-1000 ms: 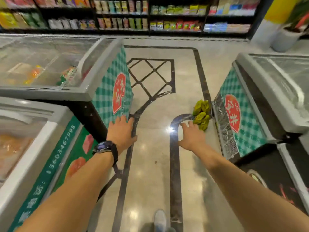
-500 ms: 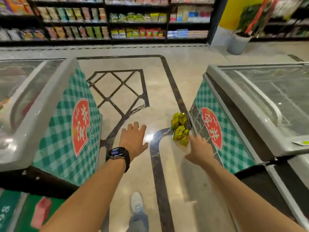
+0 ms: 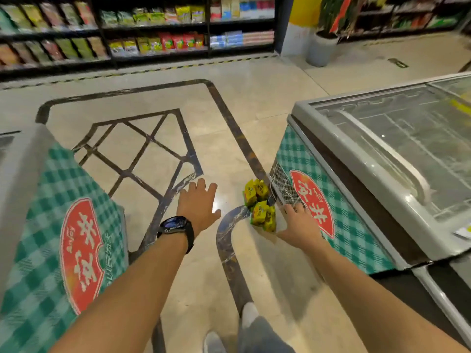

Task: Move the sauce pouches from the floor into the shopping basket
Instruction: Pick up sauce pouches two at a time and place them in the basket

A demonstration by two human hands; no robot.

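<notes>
A: Entry, hands first. What is the right hand (image 3: 299, 226) doing?

B: It is reaching forward and down, palm down, fingers straight and spread wide, holding nothing. It is hovering just to the right of the heap of yellow-and-green plastic sauce pouches (image 3: 260, 205). I cannot tell whether any fingertip is touching them.

A: And the left hand (image 3: 197, 203)?

B: It is stretching out palm down, fingers splayed wide, gripping nothing. A black round-faced wristwatch (image 3: 175, 225) is sitting on that wrist. The hand is hanging to the left of the pouches, apart from them.

A: Where are the pouches lying?

B: They are lying in a small pile on the glossy beige tiled floor (image 3: 229, 123), at the top of a curved dark marble inlay band (image 3: 229, 240). The pile is resting right against the lower corner of the grey glass-lidded chest freezer (image 3: 382, 154), beside its metal vent grille (image 3: 285, 186). The freezer's end panel is showing a green check pattern and a red oval label.

A: Further out?

B: A second freezer (image 3: 51, 212) with the same green check and red oval is standing on the left. A dark lattice inlay (image 3: 142, 159) is running across the floor between the two. The person's pale shoes (image 3: 248, 313) are showing at the bottom edge. At the far side, black shelves (image 3: 153, 29) are carrying rows of coloured packets. A grey round planter (image 3: 321, 47) with a green plant is standing beside a yellow-and-white pillar (image 3: 300, 21).
</notes>
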